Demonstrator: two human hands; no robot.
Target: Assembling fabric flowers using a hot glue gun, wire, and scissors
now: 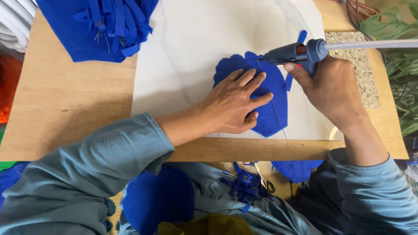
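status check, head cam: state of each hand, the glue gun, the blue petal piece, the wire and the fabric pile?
left hand: flat, fingers spread, pressing the blue petal piece
right hand: gripping the glue gun, forefinger at the trigger
glue gun: nozzle down at the petal's top edge
blue petal piece: flat on the white board
wire: lying along the petal, past its lower tip
blue fabric pile: heaped, untouched

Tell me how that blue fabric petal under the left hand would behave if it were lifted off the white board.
The blue fabric petal lies flat and thin under the left hand, so it would likely droop, not hold shape. It looks light. The thin wire lying along it might stiffen the middle somewhat, if it is attached.
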